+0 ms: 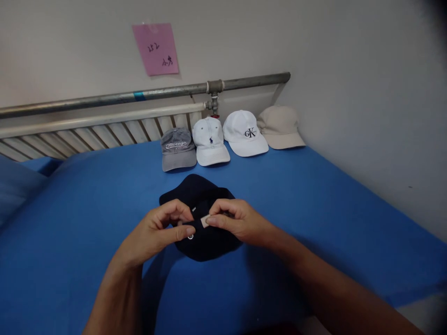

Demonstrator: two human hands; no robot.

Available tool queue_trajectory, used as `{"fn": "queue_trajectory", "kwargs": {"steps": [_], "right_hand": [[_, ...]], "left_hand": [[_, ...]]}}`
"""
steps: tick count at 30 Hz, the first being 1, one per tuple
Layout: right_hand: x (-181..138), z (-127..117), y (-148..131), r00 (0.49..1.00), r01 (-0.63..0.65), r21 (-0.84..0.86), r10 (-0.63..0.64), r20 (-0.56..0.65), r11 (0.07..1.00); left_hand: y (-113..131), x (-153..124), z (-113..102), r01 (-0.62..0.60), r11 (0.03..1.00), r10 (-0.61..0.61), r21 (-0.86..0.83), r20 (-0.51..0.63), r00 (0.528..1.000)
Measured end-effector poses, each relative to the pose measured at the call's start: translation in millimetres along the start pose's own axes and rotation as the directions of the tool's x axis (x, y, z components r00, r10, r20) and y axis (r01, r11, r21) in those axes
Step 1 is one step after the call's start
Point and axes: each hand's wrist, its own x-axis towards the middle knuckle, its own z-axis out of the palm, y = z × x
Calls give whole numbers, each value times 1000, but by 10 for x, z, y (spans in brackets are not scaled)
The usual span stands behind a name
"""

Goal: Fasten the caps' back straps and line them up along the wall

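A dark navy cap (pixel 200 193) lies on the blue sheet (pixel 314 195) in front of me. Both hands rest on its near side. My left hand (pixel 157 230) is closed, with thumb and fingers pinched at the cap's back strap, beside a small metal ring. My right hand (pixel 237 221) is closed too, and its fingertips pinch a small pale tab of the strap. The two hands almost touch at the fingertips.
A row of caps sits at the far edge: a grey cap (pixel 178 149), a white cap with a small logo (pixel 209 142), a white cap with black letters (pixel 244 132), a beige cap (pixel 281 126). Behind run a metal pipe (pixel 139 96) and a radiator (pixel 94 132). A pink note (pixel 156 49) hangs on the wall.
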Motion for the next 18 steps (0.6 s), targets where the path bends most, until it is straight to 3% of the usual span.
{"fn": "queue_trajectory", "kwargs": {"steps": [10,14,18], "right_hand": [[-14,64,22,989,123,-103,-131,-71,987],[-19,107,43,959,215,-218,-248,-140,952],[-30,167,63,925,253,-294,-319,-205,922]], "left_hand": [[40,-4,42,35,995,-34,89,-17,999],[40,-19,42,67,989,-67,135,-9,998],[35,-15,47,86,994,-88,67,33,996]]}}
